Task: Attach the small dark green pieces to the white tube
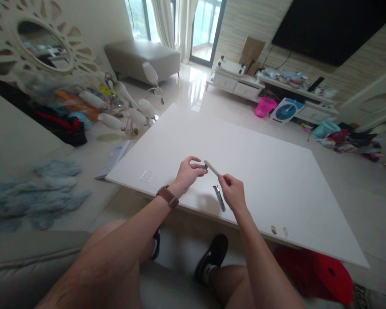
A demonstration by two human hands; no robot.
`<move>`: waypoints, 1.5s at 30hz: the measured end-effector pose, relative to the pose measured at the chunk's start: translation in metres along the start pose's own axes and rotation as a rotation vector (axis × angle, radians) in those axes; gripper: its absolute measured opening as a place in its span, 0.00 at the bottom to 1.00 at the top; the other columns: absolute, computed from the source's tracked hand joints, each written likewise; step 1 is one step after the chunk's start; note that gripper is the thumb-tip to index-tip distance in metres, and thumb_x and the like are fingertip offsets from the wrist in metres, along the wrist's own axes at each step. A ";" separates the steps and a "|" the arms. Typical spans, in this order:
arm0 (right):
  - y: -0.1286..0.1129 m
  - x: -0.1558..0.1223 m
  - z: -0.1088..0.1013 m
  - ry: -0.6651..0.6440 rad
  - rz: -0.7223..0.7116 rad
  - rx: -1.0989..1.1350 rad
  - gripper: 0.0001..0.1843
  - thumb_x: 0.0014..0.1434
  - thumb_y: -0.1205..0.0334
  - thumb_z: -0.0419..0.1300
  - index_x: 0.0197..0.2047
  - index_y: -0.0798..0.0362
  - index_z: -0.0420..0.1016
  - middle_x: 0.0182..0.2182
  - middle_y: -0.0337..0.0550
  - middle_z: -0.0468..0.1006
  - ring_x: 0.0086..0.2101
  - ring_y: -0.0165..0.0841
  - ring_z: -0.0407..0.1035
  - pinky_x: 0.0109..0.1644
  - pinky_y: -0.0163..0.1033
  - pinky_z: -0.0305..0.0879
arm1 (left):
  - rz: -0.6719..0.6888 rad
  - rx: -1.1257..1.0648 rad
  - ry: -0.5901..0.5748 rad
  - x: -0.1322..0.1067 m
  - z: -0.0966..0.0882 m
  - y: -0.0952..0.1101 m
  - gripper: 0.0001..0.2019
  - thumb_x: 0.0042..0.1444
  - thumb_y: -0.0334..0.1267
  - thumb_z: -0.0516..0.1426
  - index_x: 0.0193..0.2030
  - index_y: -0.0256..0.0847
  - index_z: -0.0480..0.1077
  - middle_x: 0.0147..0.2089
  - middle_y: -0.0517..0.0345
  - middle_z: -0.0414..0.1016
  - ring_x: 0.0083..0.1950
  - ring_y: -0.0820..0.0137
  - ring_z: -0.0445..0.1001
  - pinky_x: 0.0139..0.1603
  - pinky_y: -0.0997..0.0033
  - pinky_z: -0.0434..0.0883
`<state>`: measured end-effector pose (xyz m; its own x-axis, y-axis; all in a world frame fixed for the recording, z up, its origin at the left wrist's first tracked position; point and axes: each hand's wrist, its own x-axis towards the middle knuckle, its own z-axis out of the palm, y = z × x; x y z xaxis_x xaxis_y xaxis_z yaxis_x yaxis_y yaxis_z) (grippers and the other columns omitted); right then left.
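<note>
Over the near side of the white table (244, 159), my left hand (189, 171) pinches a small dark, greenish piece (205, 167) between thumb and fingertips; its exact kind is too small to make out. My right hand (232, 189) is closed around one end of a flat grey nail file (212, 168). The file's far end meets or overlaps the small piece. Below the hands, a silver nail clipper (219, 198) lies on the tabletop. To the left lies a clear plastic sheet (146, 175) with small shapes on it.
A small yellow-and-black item (273, 229) and a clear piece (285, 232) lie near the table's front edge at right. Beneath that corner is a red object (328, 274). Chandelier arms with white shades (137, 116) stand beyond the left edge. A pink basket (265, 107) sits on the floor.
</note>
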<state>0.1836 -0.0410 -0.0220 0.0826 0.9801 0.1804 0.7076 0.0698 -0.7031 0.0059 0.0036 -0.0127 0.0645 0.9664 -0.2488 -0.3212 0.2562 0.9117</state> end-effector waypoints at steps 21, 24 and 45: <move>-0.001 0.000 -0.002 -0.026 0.026 -0.028 0.23 0.64 0.45 0.55 0.25 0.52 0.73 0.18 0.36 0.67 0.23 0.29 0.59 0.30 0.36 0.50 | 0.026 0.045 -0.001 0.002 -0.002 -0.002 0.19 0.40 0.23 0.65 0.39 0.38 0.66 0.32 0.52 0.80 0.33 0.68 0.77 0.38 0.67 0.71; 0.000 0.000 -0.002 -0.025 0.021 -0.032 0.23 0.64 0.46 0.54 0.24 0.52 0.72 0.19 0.36 0.67 0.24 0.29 0.58 0.30 0.36 0.50 | 0.019 0.065 -0.017 0.001 -0.002 -0.002 0.19 0.41 0.22 0.64 0.39 0.38 0.66 0.32 0.51 0.81 0.34 0.67 0.78 0.37 0.68 0.70; -0.001 0.001 -0.007 0.064 0.108 0.020 0.25 0.62 0.42 0.55 0.24 0.52 0.72 0.18 0.35 0.64 0.23 0.29 0.57 0.28 0.36 0.49 | -0.003 0.068 -0.052 0.002 -0.002 -0.002 0.20 0.42 0.24 0.66 0.42 0.38 0.66 0.34 0.51 0.81 0.35 0.68 0.78 0.40 0.66 0.71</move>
<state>0.1882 -0.0413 -0.0161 0.2025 0.9684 0.1457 0.6778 -0.0312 -0.7346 0.0044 0.0050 -0.0156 0.1146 0.9649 -0.2364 -0.2563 0.2587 0.9313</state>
